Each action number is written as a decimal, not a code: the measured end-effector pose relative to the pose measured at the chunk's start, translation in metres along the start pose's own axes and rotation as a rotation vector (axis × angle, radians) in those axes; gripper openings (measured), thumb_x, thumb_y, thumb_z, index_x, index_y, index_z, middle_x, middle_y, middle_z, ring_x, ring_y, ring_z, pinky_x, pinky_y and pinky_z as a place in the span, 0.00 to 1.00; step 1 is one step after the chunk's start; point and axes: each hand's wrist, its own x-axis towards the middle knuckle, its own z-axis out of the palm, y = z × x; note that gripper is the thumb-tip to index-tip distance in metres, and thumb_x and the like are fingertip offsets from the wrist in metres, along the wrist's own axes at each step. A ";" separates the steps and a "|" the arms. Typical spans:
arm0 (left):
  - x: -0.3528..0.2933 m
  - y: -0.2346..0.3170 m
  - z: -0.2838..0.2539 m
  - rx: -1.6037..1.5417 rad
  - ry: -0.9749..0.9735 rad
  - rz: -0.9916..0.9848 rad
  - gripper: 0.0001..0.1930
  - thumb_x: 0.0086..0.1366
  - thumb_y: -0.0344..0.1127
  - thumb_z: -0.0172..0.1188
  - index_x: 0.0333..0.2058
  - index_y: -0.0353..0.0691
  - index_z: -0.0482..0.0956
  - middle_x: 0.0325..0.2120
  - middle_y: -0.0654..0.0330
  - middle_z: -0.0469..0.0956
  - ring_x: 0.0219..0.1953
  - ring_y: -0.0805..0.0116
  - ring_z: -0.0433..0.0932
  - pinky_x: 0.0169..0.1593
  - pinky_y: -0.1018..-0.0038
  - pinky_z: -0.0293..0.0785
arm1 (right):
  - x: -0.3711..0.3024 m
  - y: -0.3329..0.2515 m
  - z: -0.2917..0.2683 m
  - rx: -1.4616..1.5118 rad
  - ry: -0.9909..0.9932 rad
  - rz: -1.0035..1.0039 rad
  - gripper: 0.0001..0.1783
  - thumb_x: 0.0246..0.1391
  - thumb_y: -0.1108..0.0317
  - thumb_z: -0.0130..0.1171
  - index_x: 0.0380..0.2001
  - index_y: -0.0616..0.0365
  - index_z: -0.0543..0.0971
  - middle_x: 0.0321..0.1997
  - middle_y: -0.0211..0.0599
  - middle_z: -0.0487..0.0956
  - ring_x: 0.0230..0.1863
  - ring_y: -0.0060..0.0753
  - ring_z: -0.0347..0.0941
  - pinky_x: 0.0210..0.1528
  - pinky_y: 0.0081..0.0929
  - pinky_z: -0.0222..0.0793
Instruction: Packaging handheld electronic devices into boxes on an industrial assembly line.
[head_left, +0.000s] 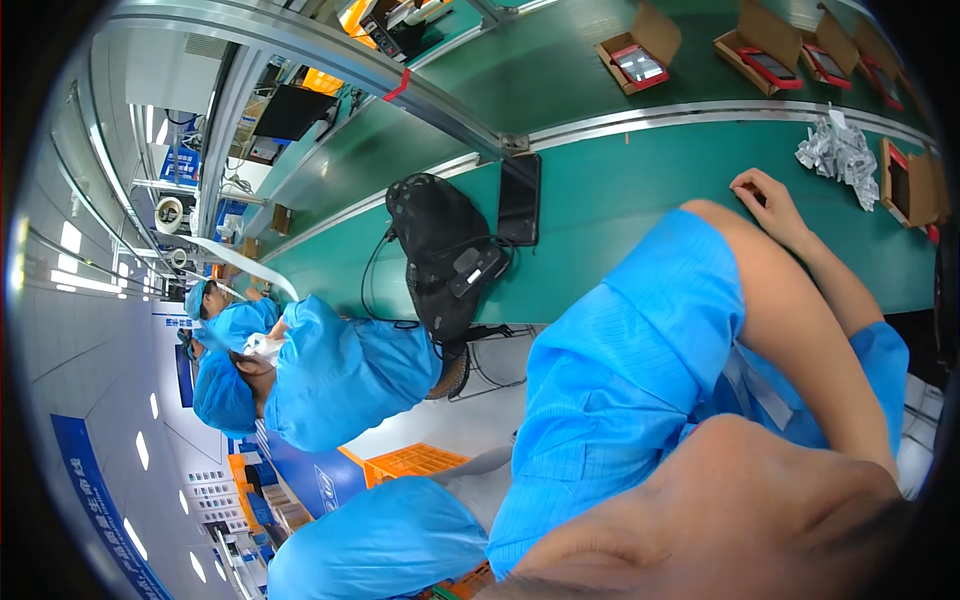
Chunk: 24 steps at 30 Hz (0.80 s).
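Observation:
My right hand (772, 207) rests on the green bench (620, 190), its fingers loosely curled, with nothing visible in them. My left arm is bent, its elbow over the bench edge and its bare forearm (815, 345) running back toward the lower right; my left hand is out of view. Crumpled white paper strips (840, 155) lie just right of my right hand. Farther right sits an open brown cardboard box (908, 185) with something red in it. To the left of my arms lie a black phone-like slab (518, 198) and a black mesh bag (430, 230).
Beyond a metal rail (720, 112), open cardboard boxes with red handheld devices (640, 66) stand in a row on a green surface. A small black device (478, 268) with a cable lies on the bag. Co-workers in blue (340, 370) sit at the left. An orange crate (415, 462) stands behind.

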 end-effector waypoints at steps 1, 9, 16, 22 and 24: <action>0.001 -0.005 0.000 -0.001 0.006 0.003 0.14 0.57 0.39 0.57 0.40 0.39 0.76 0.35 0.56 0.78 0.36 0.65 0.78 0.41 0.72 0.73 | 0.001 -0.009 -0.004 0.013 -0.004 0.022 0.04 0.55 0.74 0.53 0.33 0.64 0.73 0.34 0.35 0.73 0.32 0.25 0.70 0.34 0.19 0.65; 0.012 -0.029 0.017 -0.063 0.009 -0.005 0.14 0.57 0.39 0.57 0.40 0.39 0.76 0.35 0.56 0.78 0.37 0.65 0.78 0.41 0.71 0.73 | -0.006 -0.006 -0.031 -0.004 -0.032 -0.048 0.04 0.55 0.74 0.53 0.32 0.64 0.73 0.35 0.35 0.72 0.33 0.27 0.70 0.36 0.20 0.66; 0.016 -0.029 0.019 -0.124 -0.015 -0.012 0.13 0.57 0.39 0.57 0.40 0.39 0.77 0.35 0.56 0.78 0.37 0.65 0.77 0.41 0.71 0.73 | -0.003 -0.008 -0.038 -0.005 -0.046 -0.038 0.04 0.54 0.74 0.53 0.31 0.64 0.73 0.33 0.36 0.72 0.32 0.28 0.71 0.35 0.21 0.67; 0.018 -0.026 0.022 -0.124 -0.015 0.007 0.13 0.57 0.39 0.57 0.40 0.40 0.77 0.35 0.56 0.78 0.37 0.65 0.77 0.41 0.71 0.73 | -0.004 -0.006 -0.037 -0.011 -0.022 -0.070 0.03 0.53 0.75 0.54 0.30 0.64 0.73 0.33 0.37 0.72 0.32 0.29 0.71 0.36 0.21 0.68; 0.022 -0.023 0.018 -0.109 -0.015 0.010 0.13 0.57 0.39 0.57 0.40 0.40 0.77 0.35 0.56 0.78 0.37 0.65 0.77 0.42 0.71 0.73 | -0.008 -0.012 -0.032 0.005 -0.030 -0.093 0.03 0.52 0.75 0.54 0.30 0.64 0.73 0.33 0.37 0.72 0.33 0.29 0.71 0.36 0.22 0.68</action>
